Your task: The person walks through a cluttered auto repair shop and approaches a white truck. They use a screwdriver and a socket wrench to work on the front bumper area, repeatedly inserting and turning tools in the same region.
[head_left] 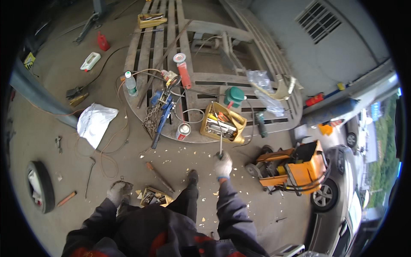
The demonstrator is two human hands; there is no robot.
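Note:
My right hand [223, 166], in a pale work glove, is closed round the dark handle of a screwdriver [221, 147]. Its thin shaft points away from me, toward the front of a yellow cut-open jug [237, 138] filled with hand tools on the slatted table. My left hand [114, 193], also gloved, is low on the left beside my leg, with its fingers curled. A dark object [126, 187] shows at those fingers; its kind is unclear. Near my feet lies another yellow container [168, 199] of metal parts.
The slatted metal table [205, 77] carries a red angle grinder [183, 73], a blue chain hoist [162, 107], a spray can [183, 131], a bottle [130, 84] and a green container [234, 96]. An orange machine [299, 169] and a car [338, 197] stand right. Cables and a tyre [41, 187] lie left.

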